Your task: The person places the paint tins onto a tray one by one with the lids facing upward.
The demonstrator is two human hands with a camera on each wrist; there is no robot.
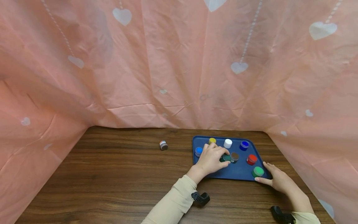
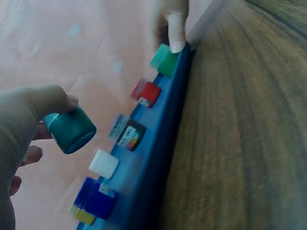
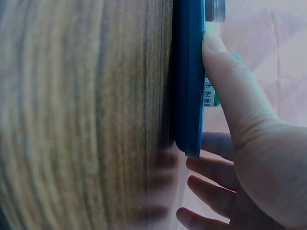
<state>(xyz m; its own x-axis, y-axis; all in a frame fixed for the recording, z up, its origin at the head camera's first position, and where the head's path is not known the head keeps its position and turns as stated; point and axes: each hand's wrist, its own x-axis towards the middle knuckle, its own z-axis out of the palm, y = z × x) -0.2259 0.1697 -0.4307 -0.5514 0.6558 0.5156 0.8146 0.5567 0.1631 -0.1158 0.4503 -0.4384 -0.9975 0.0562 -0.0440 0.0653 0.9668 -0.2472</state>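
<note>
My left hand [image 1: 211, 158] pinches a dark green paint jar [image 2: 73, 132] between thumb and fingers. In the left wrist view that jar is held off the blue tray [image 1: 223, 175], tilted. Beside it on the tray is a brown paint jar [image 1: 234, 157]. At the tray's near right corner my right hand [image 1: 280, 179] grips the edge, its thumb [image 3: 216, 45] on the rim and its fingers by the right side. A green paint jar [image 1: 258, 171] stands just inside that corner.
More jars stand on the tray: red [image 1: 251, 159], dark blue [image 1: 244, 145], white [image 1: 227, 143], yellow [image 1: 212, 140] and light blue [image 1: 199, 151]. A single greyish-brown jar [image 1: 163, 145] lies on the wooden table [image 1: 117, 177], left of the tray. A pink curtain [image 1: 179, 71] surrounds the table.
</note>
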